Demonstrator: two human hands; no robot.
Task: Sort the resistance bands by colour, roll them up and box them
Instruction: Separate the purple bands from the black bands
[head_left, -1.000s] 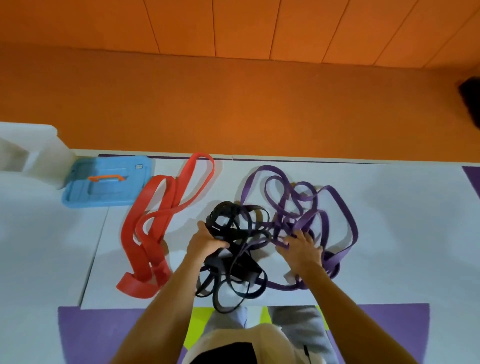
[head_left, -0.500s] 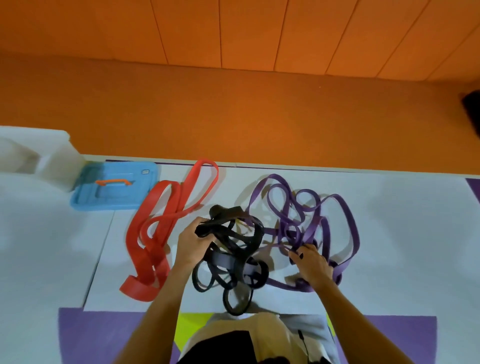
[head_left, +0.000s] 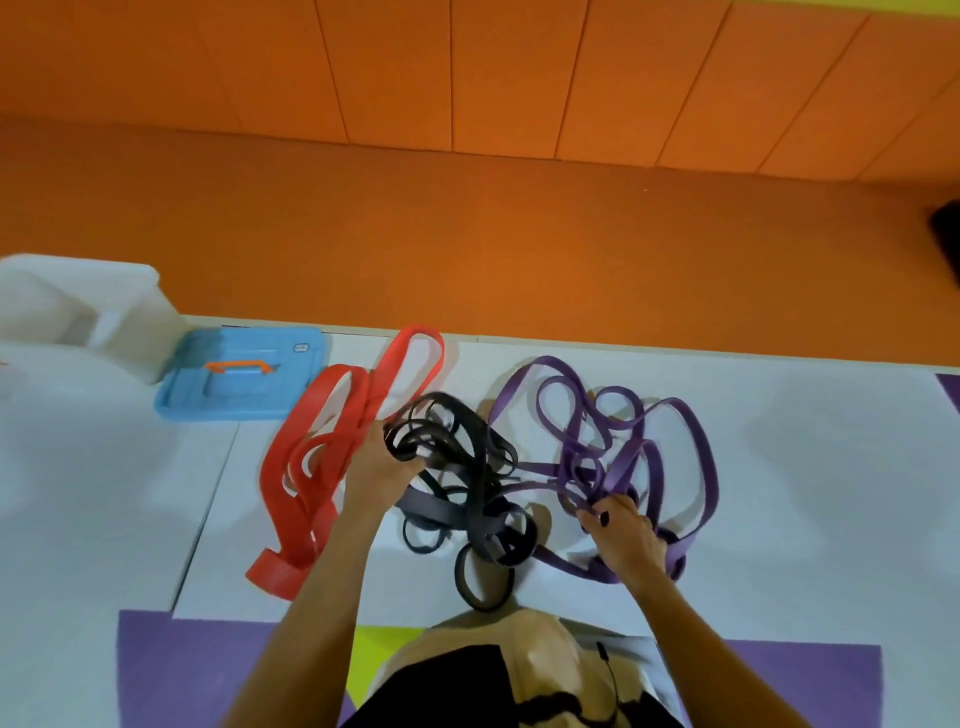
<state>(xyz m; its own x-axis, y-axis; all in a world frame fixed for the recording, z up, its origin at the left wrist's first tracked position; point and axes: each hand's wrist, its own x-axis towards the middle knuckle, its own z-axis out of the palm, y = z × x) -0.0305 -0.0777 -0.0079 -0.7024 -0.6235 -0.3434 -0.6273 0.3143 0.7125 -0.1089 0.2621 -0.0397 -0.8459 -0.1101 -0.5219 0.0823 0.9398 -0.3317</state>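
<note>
Left hand (head_left: 379, 465) fingers curled round black bands (head_left: 470, 512), now lifted left off the purple bands (head_left: 631, 457), which right hand (head_left: 626, 538) grips centre-right. Colours parting; red bands (head_left: 306, 467) lie left, sorted.

Three heaps of bands: one black heap (head_left: 447, 512), one red heap (head_left: 298, 525) left of it, one purple heap (head_left: 626, 465) right of it. Farther left, one blue lid (head_left: 291, 384), one white box (head_left: 124, 312).

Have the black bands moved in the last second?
Yes. The left hand has pulled the black bands left, toward the red bands; the right hand grips the purple bands.
</note>
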